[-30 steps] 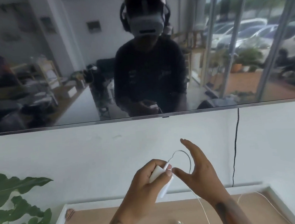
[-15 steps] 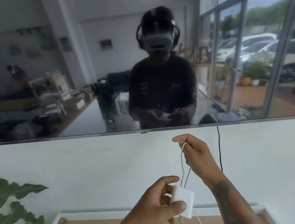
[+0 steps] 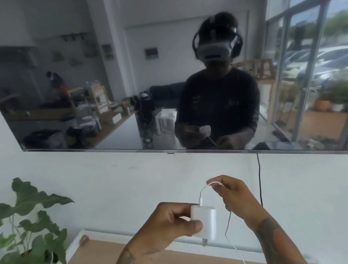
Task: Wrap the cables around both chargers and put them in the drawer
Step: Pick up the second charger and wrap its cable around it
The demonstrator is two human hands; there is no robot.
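My left hand (image 3: 168,227) grips a white charger block (image 3: 206,221) in the air, its metal prongs pointing down. A thin white cable (image 3: 203,191) leaves the block's top, arcs up and passes through the pinched fingers of my right hand (image 3: 234,198), just right of the block. The rest of the cable hangs down past my right wrist and runs off the bottom edge. The second charger and the drawer are out of view.
A wooden tabletop with a white rim (image 3: 92,263) lies below my hands. A leafy potted plant (image 3: 24,239) stands at the left. A dark wall-mounted screen (image 3: 122,83) hangs above, and a black cord (image 3: 260,179) drops from it just right of my right hand.
The view has tilted up and left. My left hand turned the charger upright with its prongs down. My right hand brought the cable loop lower, close over the block.
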